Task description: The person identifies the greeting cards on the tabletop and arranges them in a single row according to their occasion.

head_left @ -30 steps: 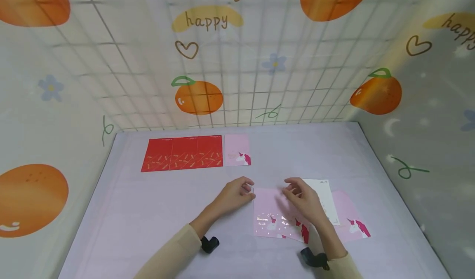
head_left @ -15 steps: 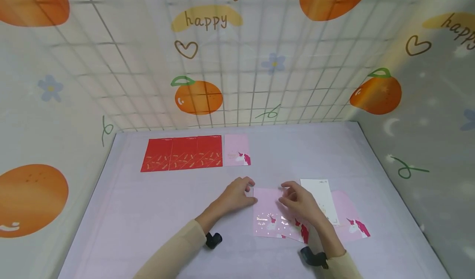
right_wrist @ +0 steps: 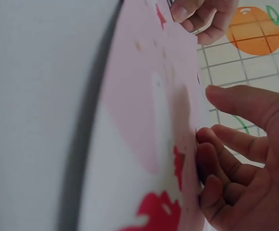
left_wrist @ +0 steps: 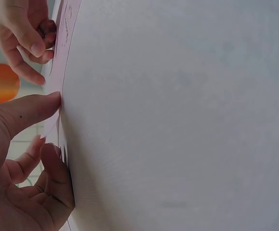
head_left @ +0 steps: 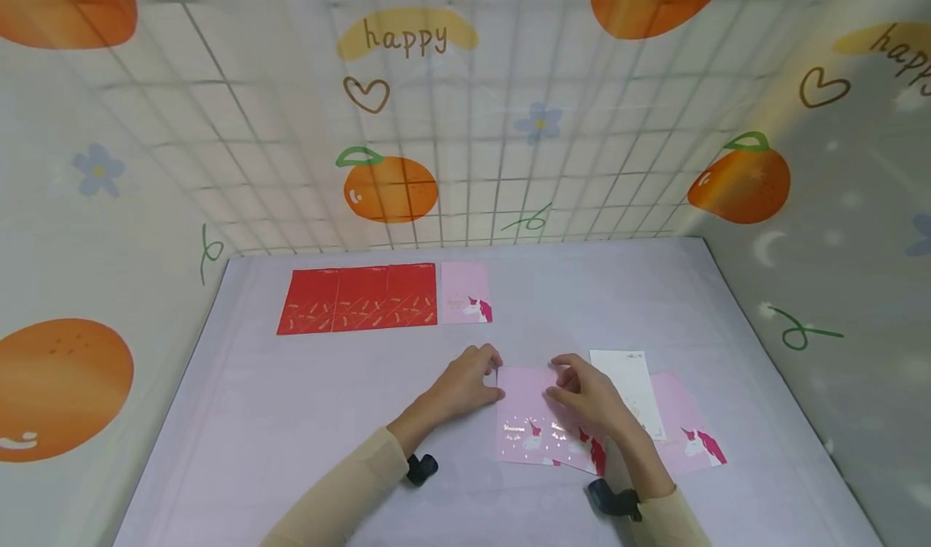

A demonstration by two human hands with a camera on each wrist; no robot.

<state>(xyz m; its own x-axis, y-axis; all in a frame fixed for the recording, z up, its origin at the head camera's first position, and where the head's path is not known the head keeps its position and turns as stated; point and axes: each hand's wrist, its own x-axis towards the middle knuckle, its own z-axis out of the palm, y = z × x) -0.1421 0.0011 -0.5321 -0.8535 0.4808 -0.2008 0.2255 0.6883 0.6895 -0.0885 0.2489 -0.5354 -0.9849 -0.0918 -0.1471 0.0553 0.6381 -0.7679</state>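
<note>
Two pink unicorn cards (head_left: 522,397) lie partly overlapped on the table, the right one (right_wrist: 144,91) turned slightly at an angle. My left hand (head_left: 465,381) is at the upper left corner, thumb touching the left edge and index fingertip at the top. Its other fingers curl against the tabletop in the left wrist view. My right hand (head_left: 591,393) rests over the right card, fingers loosely bent near its upper edge and thumb close to its surface. Right of that hand are a white printed card (head_left: 634,389) and another pink unicorn piece with a rounded top (head_left: 676,418).
Farther back on the white tabletop (head_left: 291,418), several red cards with gold print (head_left: 360,300) lie in a row, with one pink unicorn card (head_left: 465,288) at the row's right end. A curtain (head_left: 473,127) with orange prints hangs behind.
The left hand has moved slightly right, bringing its thumb to the card's left edge. The right hand has moved a little left over the cards. The cards have stayed in place.
</note>
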